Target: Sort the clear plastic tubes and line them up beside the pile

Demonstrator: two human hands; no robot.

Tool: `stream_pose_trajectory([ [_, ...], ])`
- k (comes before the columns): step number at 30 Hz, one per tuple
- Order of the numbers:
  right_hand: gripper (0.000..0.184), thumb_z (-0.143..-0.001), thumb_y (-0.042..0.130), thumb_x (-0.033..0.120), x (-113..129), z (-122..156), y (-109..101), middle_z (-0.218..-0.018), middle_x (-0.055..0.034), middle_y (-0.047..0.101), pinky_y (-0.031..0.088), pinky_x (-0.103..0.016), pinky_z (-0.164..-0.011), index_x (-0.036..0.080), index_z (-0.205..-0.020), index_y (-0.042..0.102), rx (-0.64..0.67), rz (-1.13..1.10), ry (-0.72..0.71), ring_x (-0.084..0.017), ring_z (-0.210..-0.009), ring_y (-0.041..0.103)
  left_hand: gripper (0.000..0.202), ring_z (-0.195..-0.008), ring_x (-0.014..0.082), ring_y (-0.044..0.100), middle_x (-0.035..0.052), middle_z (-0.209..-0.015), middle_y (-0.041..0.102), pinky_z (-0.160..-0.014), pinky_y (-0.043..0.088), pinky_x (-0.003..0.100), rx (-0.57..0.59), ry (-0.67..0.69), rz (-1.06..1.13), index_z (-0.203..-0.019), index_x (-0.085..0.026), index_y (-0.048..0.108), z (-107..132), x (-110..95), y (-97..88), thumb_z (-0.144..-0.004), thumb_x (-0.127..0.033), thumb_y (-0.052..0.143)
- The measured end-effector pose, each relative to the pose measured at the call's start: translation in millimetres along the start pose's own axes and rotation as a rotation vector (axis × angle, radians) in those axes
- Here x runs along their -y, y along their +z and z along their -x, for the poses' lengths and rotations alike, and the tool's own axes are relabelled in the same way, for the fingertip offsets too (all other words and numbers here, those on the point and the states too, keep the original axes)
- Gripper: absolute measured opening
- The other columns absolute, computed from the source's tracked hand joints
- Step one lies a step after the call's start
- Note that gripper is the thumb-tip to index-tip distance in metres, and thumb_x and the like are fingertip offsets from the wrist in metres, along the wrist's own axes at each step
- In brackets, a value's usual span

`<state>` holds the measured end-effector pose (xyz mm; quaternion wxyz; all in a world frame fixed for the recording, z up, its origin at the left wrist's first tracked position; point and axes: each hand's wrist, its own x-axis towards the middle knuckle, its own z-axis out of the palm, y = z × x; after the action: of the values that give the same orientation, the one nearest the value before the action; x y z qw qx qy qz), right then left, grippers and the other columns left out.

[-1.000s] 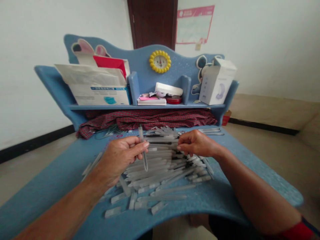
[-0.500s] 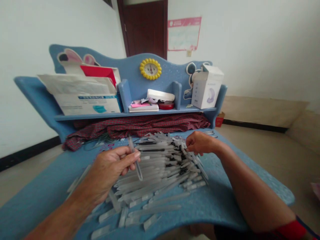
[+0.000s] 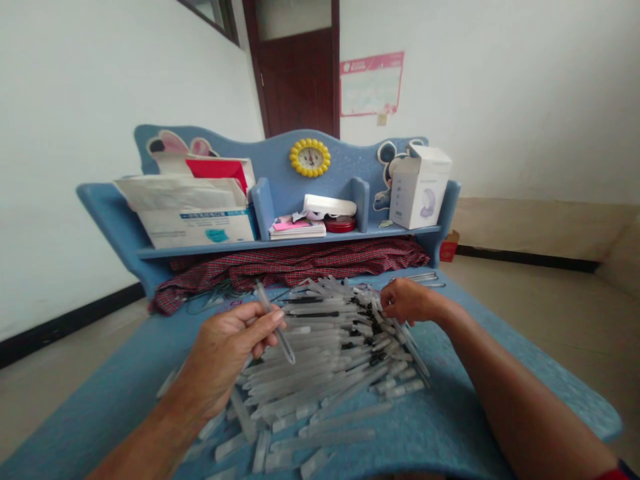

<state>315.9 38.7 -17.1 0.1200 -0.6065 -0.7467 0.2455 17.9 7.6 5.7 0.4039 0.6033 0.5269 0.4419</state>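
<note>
Between thumb and fingers, my left hand (image 3: 233, 340) grips a clear pen barrel (image 3: 285, 345), held slantwise above the pile. My right hand (image 3: 409, 300) is at the pile's far right edge, fingers pinched together among the small parts; what they hold, if anything, is hidden. Under and between the hands spreads a heap of frosted translucent pen barrels (image 3: 295, 370), mostly lying crosswise. Black pieces (image 3: 367, 328) are mixed in on the heap's right side. Short translucent caps (image 3: 315, 461) lie scattered along the near side of the heap.
The blue desk (image 3: 450, 407) has a raised shelf (image 3: 210, 248) at the back. On it stand a mask box (image 3: 200, 227), a stack of papers (image 3: 297, 231) and a white carton (image 3: 420, 193). A checked cloth (image 3: 300, 263) lies beneath. Thin rods (image 3: 425, 278) rest at the back right.
The camera view has tilted up slightly, so the desk and shelf sit lower and farther right. My left hand keeps the pen barrel; my right hand stays at the pile's right edge.
</note>
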Motion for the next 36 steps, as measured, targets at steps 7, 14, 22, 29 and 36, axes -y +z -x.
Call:
stream_pose_trajectory([
  [7,0.012,-0.078,0.050,0.021,29.0,7.8,11.5,-0.052,0.0038,0.056,0.035,-0.017,-0.043,0.016,-0.076,0.061,-0.101,-0.092,-0.131,-0.008,-0.043,0.051,0.025,-0.048,0.0091,0.047,0.0013,-0.059,0.062,-0.044,0.033,0.019,-0.026,0.015,0.088,-0.071,-0.013,0.066,0.0,-1.2,-2.4,-0.068,-0.039,0.067],
  [14,0.017,-0.076,0.057,0.022,42.2,12.1,24.7,-0.055,0.0034,0.056,0.028,-0.021,-0.052,0.019,-0.091,0.063,-0.296,0.143,-0.241,-0.011,-0.051,0.048,0.027,-0.048,0.0080,0.047,0.0007,-0.058,0.060,-0.045,0.034,0.018,-0.012,-0.001,0.109,-0.068,-0.013,0.065,-3.3,2.8,-7.0,-0.071,-0.039,0.065],
  [22,0.009,-0.074,0.059,0.025,40.1,3.7,32.8,-0.061,-0.0005,0.060,0.029,-0.023,-0.053,0.019,-0.079,0.063,-0.278,0.170,-0.156,-0.013,-0.057,0.051,0.026,-0.048,0.0088,0.048,0.0020,-0.059,0.060,-0.044,0.035,0.018,-0.018,-0.005,0.126,-0.070,-0.013,0.066,-8.4,9.2,-11.3,-0.071,-0.039,0.066],
  [29,0.014,-0.075,0.053,0.020,37.5,6.6,28.3,-0.053,0.0009,0.057,0.032,-0.020,-0.047,0.017,-0.063,0.058,-0.190,-0.044,-0.201,-0.010,-0.048,0.050,0.025,-0.049,0.0091,0.049,0.0033,-0.062,0.062,-0.043,0.035,0.017,-0.034,-0.001,0.149,-0.072,-0.013,0.067,-9.1,12.1,-12.4,-0.070,-0.038,0.067],
  [36,0.018,-0.078,0.050,0.031,35.7,9.9,20.6,-0.046,0.0033,0.055,0.033,-0.018,-0.037,0.017,-0.066,0.052,-0.060,-0.412,-0.088,-0.008,-0.035,0.047,0.025,-0.048,0.0066,0.049,0.0014,-0.058,0.060,-0.044,0.034,0.014,-0.032,-0.017,0.207,-0.072,-0.011,0.066,-11.4,17.3,-13.2,-0.074,-0.036,0.066],
])
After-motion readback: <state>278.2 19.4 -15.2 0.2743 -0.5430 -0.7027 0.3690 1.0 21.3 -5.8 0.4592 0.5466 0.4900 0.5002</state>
